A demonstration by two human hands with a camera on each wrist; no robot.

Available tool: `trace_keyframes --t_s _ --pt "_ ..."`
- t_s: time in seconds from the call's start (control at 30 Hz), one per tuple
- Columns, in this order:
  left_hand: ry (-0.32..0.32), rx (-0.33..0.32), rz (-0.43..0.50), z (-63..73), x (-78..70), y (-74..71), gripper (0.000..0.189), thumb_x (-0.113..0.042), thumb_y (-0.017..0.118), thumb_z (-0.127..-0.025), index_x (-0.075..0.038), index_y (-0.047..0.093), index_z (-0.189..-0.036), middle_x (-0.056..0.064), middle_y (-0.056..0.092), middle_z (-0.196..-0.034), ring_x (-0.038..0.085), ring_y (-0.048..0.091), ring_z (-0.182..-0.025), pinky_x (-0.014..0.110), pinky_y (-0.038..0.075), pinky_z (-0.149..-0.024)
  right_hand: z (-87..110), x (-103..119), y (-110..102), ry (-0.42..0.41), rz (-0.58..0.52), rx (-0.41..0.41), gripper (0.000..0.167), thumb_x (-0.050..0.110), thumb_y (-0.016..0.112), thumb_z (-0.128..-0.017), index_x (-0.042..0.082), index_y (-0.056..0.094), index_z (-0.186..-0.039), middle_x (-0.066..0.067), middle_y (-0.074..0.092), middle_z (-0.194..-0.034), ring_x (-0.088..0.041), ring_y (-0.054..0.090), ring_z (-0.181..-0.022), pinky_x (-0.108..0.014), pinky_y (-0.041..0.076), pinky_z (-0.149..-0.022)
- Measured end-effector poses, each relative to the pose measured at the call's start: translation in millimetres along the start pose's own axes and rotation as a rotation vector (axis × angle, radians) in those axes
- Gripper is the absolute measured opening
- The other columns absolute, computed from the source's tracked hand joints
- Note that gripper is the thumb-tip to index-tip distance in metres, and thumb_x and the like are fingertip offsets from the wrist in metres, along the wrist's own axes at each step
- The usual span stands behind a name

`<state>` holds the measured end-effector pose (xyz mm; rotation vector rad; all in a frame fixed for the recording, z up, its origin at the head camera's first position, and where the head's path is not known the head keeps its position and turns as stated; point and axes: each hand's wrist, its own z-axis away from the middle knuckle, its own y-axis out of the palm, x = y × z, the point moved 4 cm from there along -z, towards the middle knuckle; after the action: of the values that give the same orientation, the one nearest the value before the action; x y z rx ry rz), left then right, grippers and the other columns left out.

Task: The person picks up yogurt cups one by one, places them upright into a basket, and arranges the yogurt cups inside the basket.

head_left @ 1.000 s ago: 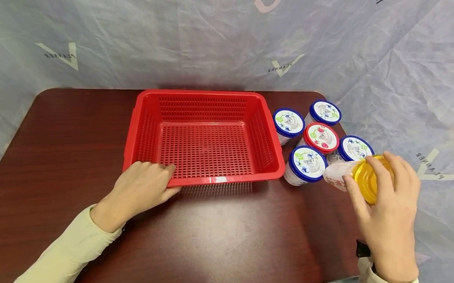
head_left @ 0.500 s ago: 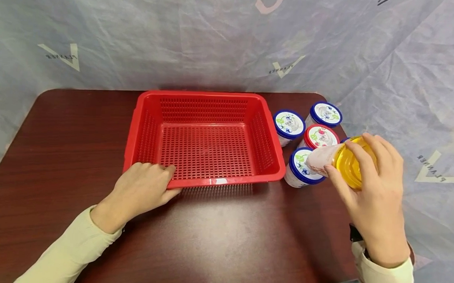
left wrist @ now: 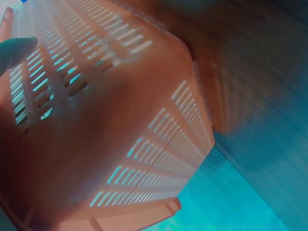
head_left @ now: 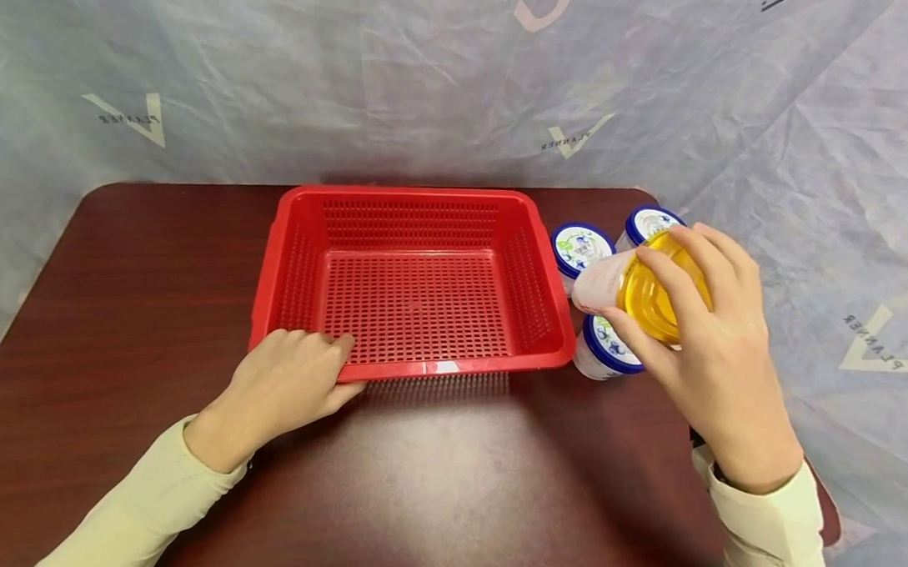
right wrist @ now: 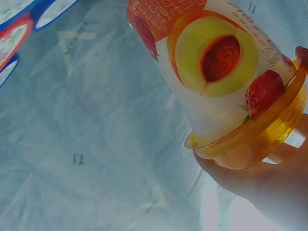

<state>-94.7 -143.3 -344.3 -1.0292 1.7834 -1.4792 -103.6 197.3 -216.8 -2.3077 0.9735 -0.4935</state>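
Note:
My left hand [head_left: 289, 382] grips the near-left rim of a red perforated plastic basket [head_left: 439, 366], thumb under the edge. In the left wrist view the basket's slotted wall [left wrist: 144, 101] fills much of the picture, with part of a finger at the left. My right hand [head_left: 715, 343] holds a tilted fruit cup [head_left: 604, 280] by its clear yellow lid [head_left: 656, 291], above the tubs right of the basket. The right wrist view shows peach and strawberry pictures on the cup [right wrist: 216, 57]. Nothing lies inside the basket.
Blue-lidded tubs stand right of the basket: one near its corner [head_left: 605, 355], one by its side [head_left: 581, 248], one farther back [head_left: 647, 223]. Other tubs are hidden behind the hand. A grey printed sheet [head_left: 431, 82] hangs behind the dark wooden table [head_left: 432, 483].
My right hand has carried the tilted cup leftward and upward in view, over the tubs toward the basket. The left hand keeps its grip on the rim.

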Motion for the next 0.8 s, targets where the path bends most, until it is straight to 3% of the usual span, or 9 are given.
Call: trace_keyframes --t_s 0.17,0.3,0.4,0.53,0.7,0.8 --pt "0.001 -0.007 -0.002 -0.2 0.1 1.0 0.039 -0.042 0.074 -0.082 -0.013 0.051 -0.069 -0.005 0.036 -0.049 0.015 0.038 -0.038 0.034 0.037 -0.038 -11.9 1.3 11.3 -0.063 0.012 0.074 0.056 0.049 0.057 -0.097 -0.002 0.064 -0.121 -0.027 0.054 -0.134 -0.044 0.043 -0.132 -0.052 0.042 -0.104" --pt "0.001 -0.007 -0.007 0.1 0.4 2.2 0.039 -0.042 0.074 -0.082 -0.013 0.051 -0.069 -0.005 0.036 -0.049 0.015 0.039 -0.038 0.034 0.037 -0.038 -20.4 2.4 22.4 -0.136 -0.037 0.108 0.054 0.045 0.058 -0.098 -0.004 0.062 -0.121 -0.029 0.053 -0.132 -0.046 0.043 -0.131 -0.050 0.037 -0.109" --pt "0.001 -0.009 -0.008 0.2 0.2 2.1 0.039 -0.042 0.074 -0.082 -0.013 0.051 -0.069 -0.005 0.036 -0.049 0.015 0.039 -0.038 0.034 0.037 -0.038 -26.6 3.7 30.7 -0.193 -0.054 0.143 0.050 0.032 0.073 -0.090 -0.004 0.061 -0.121 -0.029 0.053 -0.131 -0.047 0.043 -0.130 -0.051 0.036 -0.109" --pt "0.002 -0.009 -0.008 -0.6 0.3 2.7 0.040 -0.042 0.074 -0.081 -0.013 0.050 -0.069 -0.005 0.035 -0.048 0.015 0.038 -0.038 0.034 0.037 -0.038 -33.0 4.4 42.4 -0.225 -0.021 0.226 0.056 0.023 0.085 -0.079 -0.002 0.061 -0.123 -0.027 0.052 -0.134 -0.044 0.041 -0.132 -0.052 0.040 -0.105" --pt "0.001 -0.008 -0.010 -0.7 0.2 2.5 0.040 -0.042 0.074 -0.081 -0.013 0.050 -0.069 -0.005 0.035 -0.049 0.016 0.039 -0.038 0.034 0.037 -0.038 -37.6 5.3 56.9 -0.235 -0.021 0.279 0.055 0.026 0.084 -0.081 0.001 0.061 -0.124 -0.024 0.052 -0.134 -0.041 0.039 -0.135 -0.054 0.047 -0.098" --pt "0.001 -0.003 -0.009 -0.1 -0.3 2.4 0.040 -0.042 0.074 -0.081 -0.013 0.051 -0.069 -0.005 0.035 -0.049 0.015 0.039 -0.038 0.033 0.037 -0.038 -39.5 5.4 66.1 -0.249 -0.053 0.285 0.057 0.025 0.085 -0.078 0.002 0.061 -0.125 -0.023 0.052 -0.134 -0.042 0.040 -0.134 -0.056 0.044 -0.100"
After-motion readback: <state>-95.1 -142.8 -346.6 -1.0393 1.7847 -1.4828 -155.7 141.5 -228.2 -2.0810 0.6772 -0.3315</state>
